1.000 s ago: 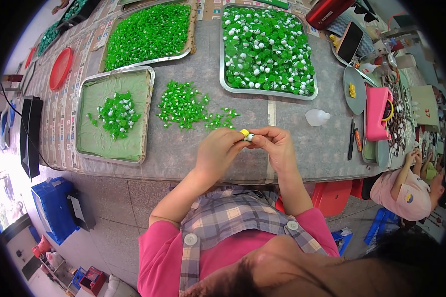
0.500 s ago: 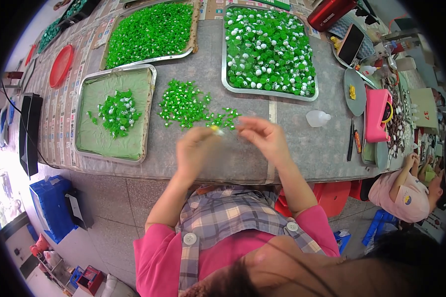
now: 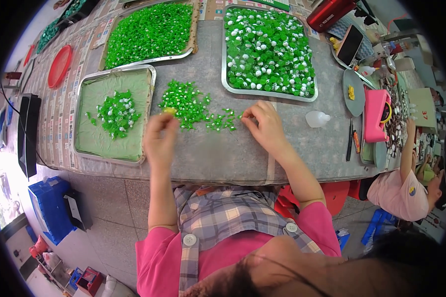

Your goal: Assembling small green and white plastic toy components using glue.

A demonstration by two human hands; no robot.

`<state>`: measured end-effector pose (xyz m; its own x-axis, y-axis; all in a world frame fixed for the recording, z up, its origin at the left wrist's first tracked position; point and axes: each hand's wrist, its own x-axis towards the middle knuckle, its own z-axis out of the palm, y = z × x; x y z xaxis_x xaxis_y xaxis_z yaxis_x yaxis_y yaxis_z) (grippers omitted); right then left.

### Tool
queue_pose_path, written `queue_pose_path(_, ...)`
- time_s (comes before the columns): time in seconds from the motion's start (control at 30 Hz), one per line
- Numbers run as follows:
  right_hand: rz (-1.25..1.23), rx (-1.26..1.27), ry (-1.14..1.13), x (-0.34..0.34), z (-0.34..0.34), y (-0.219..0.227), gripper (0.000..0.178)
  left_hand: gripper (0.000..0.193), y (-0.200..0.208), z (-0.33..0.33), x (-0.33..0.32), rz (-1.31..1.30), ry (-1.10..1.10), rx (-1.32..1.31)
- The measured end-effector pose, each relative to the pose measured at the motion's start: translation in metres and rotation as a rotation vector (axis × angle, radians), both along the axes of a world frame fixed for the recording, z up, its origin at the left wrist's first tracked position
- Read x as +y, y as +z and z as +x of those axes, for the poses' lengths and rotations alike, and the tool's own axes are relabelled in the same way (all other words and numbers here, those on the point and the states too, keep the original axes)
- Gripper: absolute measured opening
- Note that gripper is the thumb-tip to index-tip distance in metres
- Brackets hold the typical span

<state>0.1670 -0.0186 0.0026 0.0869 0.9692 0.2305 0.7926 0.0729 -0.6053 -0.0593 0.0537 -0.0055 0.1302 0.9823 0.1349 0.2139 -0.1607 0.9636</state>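
My left hand, slightly blurred, is closed at the fingertips between the small green tray and a loose pile of small green-and-white pieces. A yellow bit shows at its fingertips; what else they pinch is hidden. My right hand is closed in a pinch at the right end of a smaller scatter of the same pieces. A green speck shows by those fingertips, whether held or lying there I cannot tell. On the green tray lies a heap of white dark-spotted balls with green parts.
A large tray of spotted white balls and green parts stands at the back right, a tray of green pieces at back left. Right of my hands are a translucent squeeze bottle, a pink box and a phone. Another person sits far right.
My left hand has moved left, away from my right hand, toward the green tray. My right hand has risen slightly, its fingers now pinched. The other person's arm has moved up.
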Motion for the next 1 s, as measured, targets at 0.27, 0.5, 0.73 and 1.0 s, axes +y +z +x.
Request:
queue_pose_path(0.27, 0.158, 0.03, 0.0, -0.031, -0.028, 0.029, 0.012, 0.015, -0.008, 0.066, -0.053, -0.385, -0.383, -0.238)
queue_pose_path(0.5, 0.362, 0.076, -0.439, -0.067, 0.007, 0.015, 0.012, 0.013, 0.008, 0.066, -0.052, -0.76, -0.307, -0.529)
queue_pose_path(0.73, 0.206, 0.133, -0.802, -0.082, 0.085, 0.007, 0.036, 0.013, 0.006, 0.064, -0.046, -0.769, -0.328, -0.643)
queue_pose_path(1.0, 0.215, 0.764, -0.508, -0.07, 0.044, 0.012, 0.033, 0.006, 0.01, 0.064, -0.051, -0.886, -0.345, -0.755)
